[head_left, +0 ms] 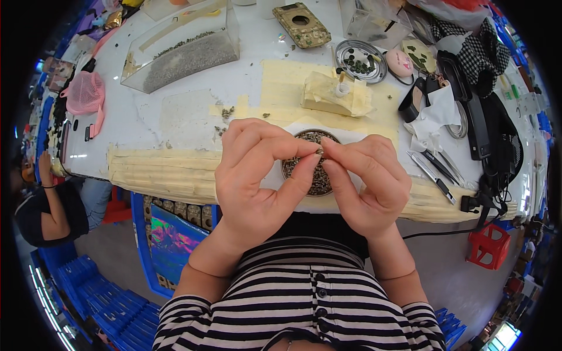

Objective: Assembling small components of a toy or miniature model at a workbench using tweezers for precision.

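My left hand (pixel 252 175) and my right hand (pixel 374 181) meet at the table's near edge, thumbs and forefingers pinched closed. Between the fingertips is a tiny grey-brown part (pixel 319 151), too small to tell its kind. Right beneath them stands a round dish (pixel 283 169) with a dark rim, full of small mottled bits (pixel 319 182); the hands hide part of it. Beyond the dish sits a block wrapped in cream masking tape (pixel 333 96), with a small white cup (pixel 342 89) on top.
A clear bin (pixel 193 70) of grey granules stands far left. Further back lies a camouflage-patterned toy tank hull (pixel 301 26). A glass dish (pixel 374 73) holds dark green pieces. Tweezers and a knife (pixel 432 175) lie right. A blue crate (pixel 140 240) stands below left; another person (pixel 52 205) sits left.
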Demonstrator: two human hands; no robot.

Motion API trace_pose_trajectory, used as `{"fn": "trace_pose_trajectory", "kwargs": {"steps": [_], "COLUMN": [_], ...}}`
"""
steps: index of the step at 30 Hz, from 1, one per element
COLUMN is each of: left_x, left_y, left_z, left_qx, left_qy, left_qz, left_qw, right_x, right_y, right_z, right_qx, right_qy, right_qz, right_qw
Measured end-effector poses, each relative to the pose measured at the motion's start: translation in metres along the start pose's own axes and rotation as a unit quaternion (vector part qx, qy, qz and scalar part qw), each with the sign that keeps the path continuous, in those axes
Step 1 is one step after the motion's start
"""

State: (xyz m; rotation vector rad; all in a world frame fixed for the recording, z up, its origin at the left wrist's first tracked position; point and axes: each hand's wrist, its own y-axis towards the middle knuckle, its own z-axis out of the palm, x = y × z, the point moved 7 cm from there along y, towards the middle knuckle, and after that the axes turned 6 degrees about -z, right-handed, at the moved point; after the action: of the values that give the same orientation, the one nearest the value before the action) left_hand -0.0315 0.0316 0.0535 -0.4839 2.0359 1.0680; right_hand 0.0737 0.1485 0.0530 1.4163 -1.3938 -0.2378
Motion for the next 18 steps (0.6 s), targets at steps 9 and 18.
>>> {"fn": "trace_pose_trajectory", "kwargs": {"steps": [9,18], "left_x": [-0.004,-0.012], "left_y": [-0.002,-0.005], "left_z": [0.002,0.004], "left_qx": [-0.004,-0.001], "left_qy": [0.046,0.103], "left_qz": [0.025,0.067], "left_qw": [0.999,0.992], "right_x": [-0.007,-0.009], "right_y": [-0.001,-0.003], "right_z": [-0.001,-0.002], "right_qx": [0.011,0.007], "right_qy": [0.068,0.099], "right_qz": [0.067,0.106], "right_qw": [0.995,0.989]}}
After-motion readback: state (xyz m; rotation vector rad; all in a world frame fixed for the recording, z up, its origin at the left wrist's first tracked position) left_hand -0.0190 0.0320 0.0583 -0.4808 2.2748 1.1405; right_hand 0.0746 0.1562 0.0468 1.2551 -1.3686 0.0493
